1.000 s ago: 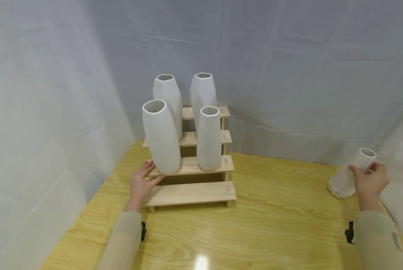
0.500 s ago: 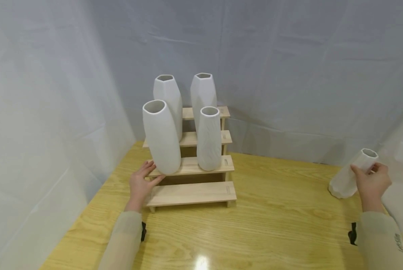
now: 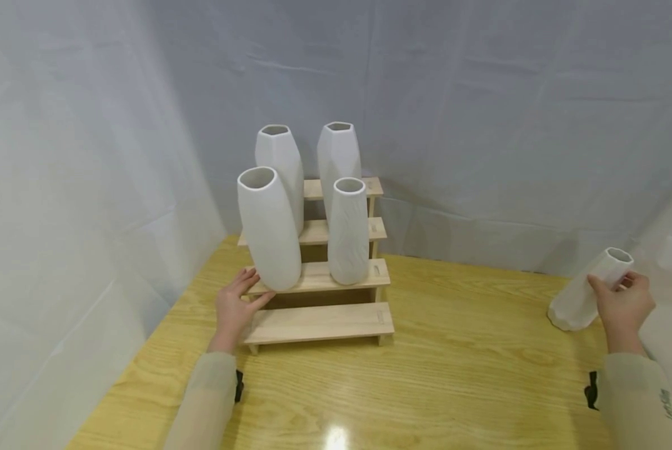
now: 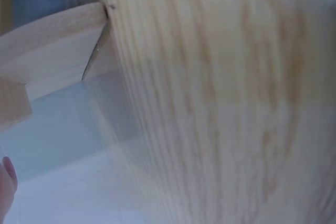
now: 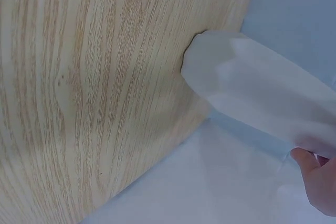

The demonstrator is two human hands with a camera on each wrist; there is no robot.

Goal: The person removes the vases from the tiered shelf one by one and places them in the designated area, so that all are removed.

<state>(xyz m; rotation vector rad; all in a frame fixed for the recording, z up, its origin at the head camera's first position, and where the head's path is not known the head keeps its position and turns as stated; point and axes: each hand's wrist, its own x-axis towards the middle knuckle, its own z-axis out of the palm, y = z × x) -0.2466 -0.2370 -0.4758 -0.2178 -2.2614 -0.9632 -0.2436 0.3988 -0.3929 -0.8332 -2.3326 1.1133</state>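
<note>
At the far right of the head view, my right hand [image 3: 625,306] grips the upper part of a white faceted vase [image 3: 580,297]. The vase leans to the right, its base low at the tabletop. In the right wrist view, the same vase [image 5: 252,77] shows its base end, and my right thumb touches its side. My left hand [image 3: 235,309] rests at the left end of a wooden tiered stand [image 3: 321,322], fingers spread and fairly straight. They lie beside the base of a smooth white vase [image 3: 269,231]. Only a fingertip of the left hand [image 4: 6,187] shows in the left wrist view.
A slim textured white vase [image 3: 349,234] stands right of the smooth one on the same tier. Behind them are two faceted vases, left [image 3: 282,159] and right [image 3: 338,153]. White cloth [image 3: 482,125] borders the wooden table [image 3: 454,375].
My right hand has shifted slightly right, and the vase in it tilts a little further to the right. The left hand and the stand look unmoved.
</note>
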